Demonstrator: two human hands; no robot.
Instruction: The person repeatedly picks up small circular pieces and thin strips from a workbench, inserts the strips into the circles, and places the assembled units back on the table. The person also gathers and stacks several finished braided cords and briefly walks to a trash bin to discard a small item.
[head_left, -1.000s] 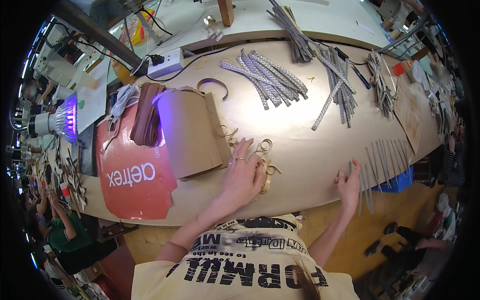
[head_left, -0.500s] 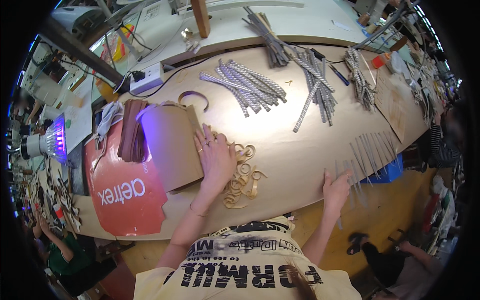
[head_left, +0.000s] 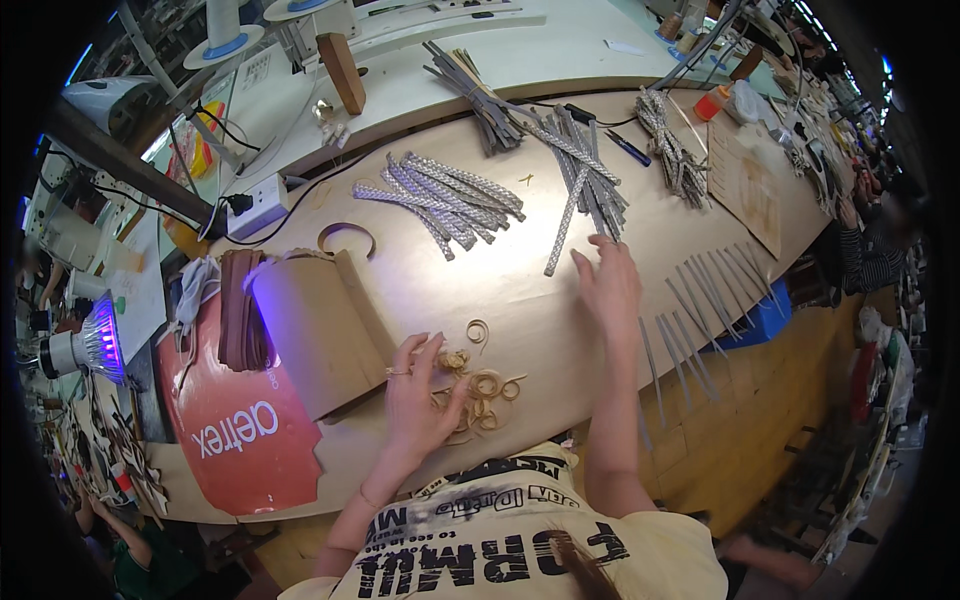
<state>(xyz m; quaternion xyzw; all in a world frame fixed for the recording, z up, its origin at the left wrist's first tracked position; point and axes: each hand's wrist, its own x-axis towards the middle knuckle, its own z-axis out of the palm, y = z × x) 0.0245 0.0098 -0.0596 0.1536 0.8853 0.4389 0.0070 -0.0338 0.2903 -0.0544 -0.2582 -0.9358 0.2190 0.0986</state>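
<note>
Over the tabletop [head_left: 535, 325], the left hand [head_left: 420, 398] spreads beside curled tan strips [head_left: 487, 384]; the right hand [head_left: 610, 287] is at the near end of grey strips [head_left: 606, 205].

White glare on tabletop [head_left: 475, 275], violet LED bulb [head_left: 98, 345] at 9 o'clock tinting tan sheet stack [head_left: 318, 345], dimmer floor [head_left: 765, 410] toward 4 o'clock, edges bowed, black corners, blurry rim at 3 o'clock

Narrow tan strips [head_left: 485, 399], curled into loops and small coils, lie in a loose heap near the front edge of the counter [head_left: 540, 335], one coil just apart; farther back, long silvery-grey strips [head_left: 593, 178], some braided, lie crossing in an overlapping bundle
</note>
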